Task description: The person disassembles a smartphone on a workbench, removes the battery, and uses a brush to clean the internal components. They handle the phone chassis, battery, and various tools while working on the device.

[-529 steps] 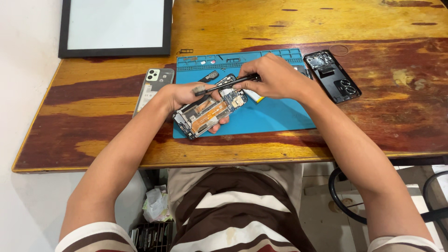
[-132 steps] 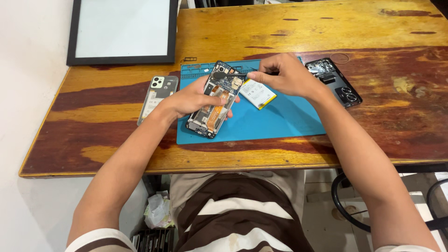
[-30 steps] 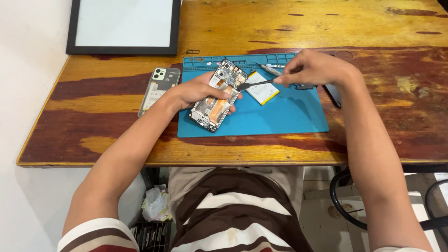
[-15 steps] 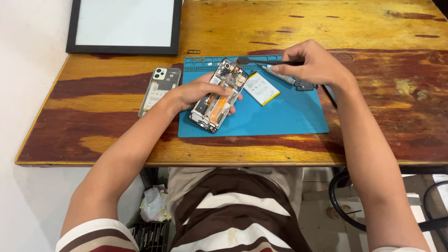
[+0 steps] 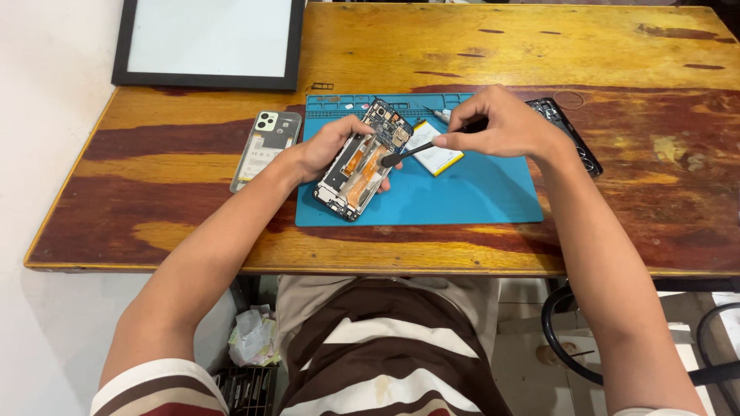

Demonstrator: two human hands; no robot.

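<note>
An opened phone (image 5: 362, 159) with its circuit boards and orange flex cables exposed lies tilted on the blue work mat (image 5: 462, 196). My left hand (image 5: 327, 146) grips it along its left edge and holds it slightly raised. My right hand (image 5: 501, 123) pinches a thin black tool (image 5: 407, 153) whose rounded tip rests over the phone's right side. A flat white battery (image 5: 435, 152) lies on the mat just behind the tool.
A phone back cover (image 5: 264, 148) with camera holes lies left of the mat. A dark phone frame (image 5: 566, 132) sits behind my right wrist. A black-framed white panel (image 5: 208, 42) rests at the far left. A screwdriver (image 5: 438, 115) lies near the mat's tray slots.
My right hand has come back from the mat's far right side with the black tool and brought its tip down onto the open phone. My left hand keeps the phone in place.
</note>
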